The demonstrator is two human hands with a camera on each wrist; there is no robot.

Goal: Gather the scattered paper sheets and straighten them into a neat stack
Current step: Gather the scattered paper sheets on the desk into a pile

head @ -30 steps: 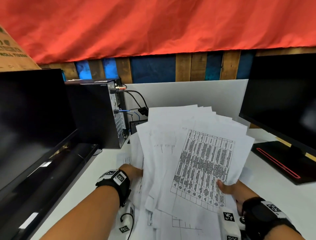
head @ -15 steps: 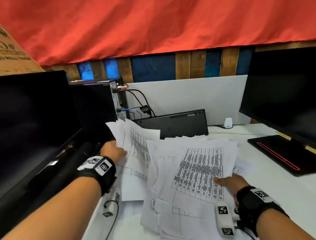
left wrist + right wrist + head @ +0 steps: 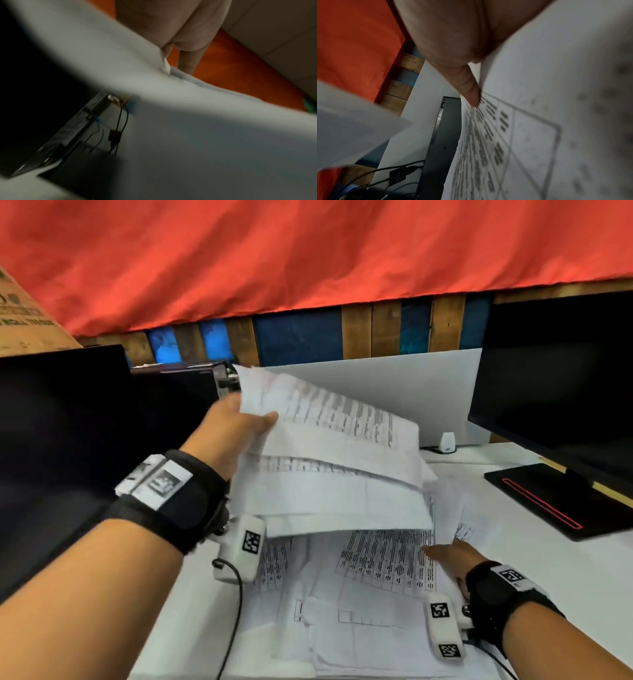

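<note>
Over the desk (image 3: 565, 594), head view: left hand (image 3: 229, 433) grips a sheaf (image 3: 335, 470), now swung rightward above the pile (image 3: 359, 614) for merging. Left wrist view: fingers (image 3: 188, 63) clamp its edge. Right wrist view: right hand (image 3: 453, 40) pinches the pile, thumb (image 3: 467, 88) on top.

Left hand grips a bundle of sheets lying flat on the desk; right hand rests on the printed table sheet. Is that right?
No. The left hand grips the bundle raised above the pile, not flat on the desk; the head view shows it. The rest is right.
</note>
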